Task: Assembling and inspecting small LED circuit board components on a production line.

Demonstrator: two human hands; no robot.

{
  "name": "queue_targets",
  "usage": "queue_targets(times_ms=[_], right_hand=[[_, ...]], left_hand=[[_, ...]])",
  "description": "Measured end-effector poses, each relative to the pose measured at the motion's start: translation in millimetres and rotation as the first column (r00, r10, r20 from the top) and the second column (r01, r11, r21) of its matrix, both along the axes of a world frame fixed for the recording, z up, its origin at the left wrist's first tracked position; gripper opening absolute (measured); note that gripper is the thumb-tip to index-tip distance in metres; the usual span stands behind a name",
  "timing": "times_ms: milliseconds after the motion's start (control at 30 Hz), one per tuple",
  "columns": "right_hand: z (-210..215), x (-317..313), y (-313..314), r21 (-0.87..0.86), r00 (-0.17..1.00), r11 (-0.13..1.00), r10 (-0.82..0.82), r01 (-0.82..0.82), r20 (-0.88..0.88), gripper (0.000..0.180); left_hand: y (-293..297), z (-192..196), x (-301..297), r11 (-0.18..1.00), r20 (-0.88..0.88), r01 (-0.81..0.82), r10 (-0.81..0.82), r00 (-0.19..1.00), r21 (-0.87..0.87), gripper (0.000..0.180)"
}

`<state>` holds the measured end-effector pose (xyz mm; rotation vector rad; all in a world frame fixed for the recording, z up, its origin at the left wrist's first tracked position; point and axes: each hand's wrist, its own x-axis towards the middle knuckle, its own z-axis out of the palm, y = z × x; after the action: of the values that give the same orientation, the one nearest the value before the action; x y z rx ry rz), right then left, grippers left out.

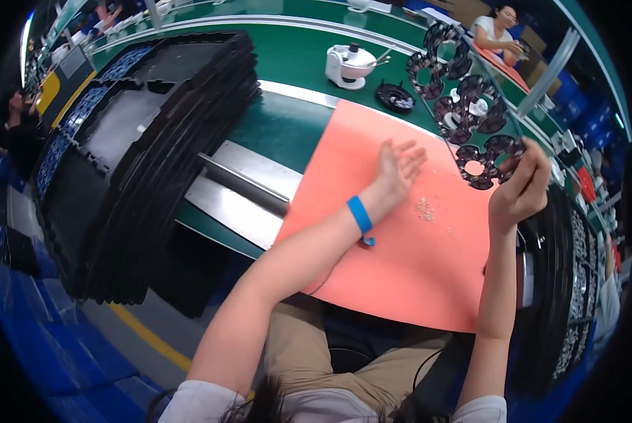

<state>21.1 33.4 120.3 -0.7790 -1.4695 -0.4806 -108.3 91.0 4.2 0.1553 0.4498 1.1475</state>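
My left hand (399, 170) is palm up over the salmon-pink mat (379, 261), its fingers spread and nothing in them. A blue band (359, 214) circles that wrist. Small pale bits (424, 209) lie scattered on the mat just right of the hand. At the right, my right hand (520, 189) is raised, its fingers closed at the lower corner of a dark, see-through plastic piece with several round openings (464, 113). Pink and white show through those openings. Whether that piece is a tray or joined parts I cannot tell.
A tall stack of black trays (154, 155) stands left beside metal rails (242, 173). A white device with a bowl (351, 65) and a black round part (395, 96) sit on the green bench beyond the mat. More black trays (563, 282) are stacked right. Another person (498, 35) sits across.
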Motion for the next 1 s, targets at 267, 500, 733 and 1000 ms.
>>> queue_targets(times_ms=[267, 500, 733, 1000], right_hand=[[-30.2, 40.2, -15.0, -0.145, 0.714, 0.969, 0.246, -0.201, 0.655, 0.02], [-15.8, 32.6, -27.2, -0.176, 0.608, 0.978, 0.206, -0.11, 0.767, 0.029], [-37.2, 37.8, -35.7, -0.174, 0.549, 0.982, 0.182, -0.067, 0.816, 0.029], [-4.7, 3.1, -36.4, -0.224, 0.936, 0.959, 0.232, -0.175, 0.264, 0.016]], left_hand=[[-4.9, 1.3, 12.0, 0.984, 0.093, 0.137, -0.148, 0.985, 0.118, 0.053], [-2.7, -13.0, -3.9, 0.197, -0.115, 0.712, 0.98, -0.162, 0.674, 0.043], [-4.6, -13.3, 1.0, 0.217, -0.402, 0.454, 0.84, 0.364, 0.864, 0.047], [-4.2, -22.8, 15.5, 0.223, -0.252, 0.66, 0.966, -0.052, 0.717, 0.042]])
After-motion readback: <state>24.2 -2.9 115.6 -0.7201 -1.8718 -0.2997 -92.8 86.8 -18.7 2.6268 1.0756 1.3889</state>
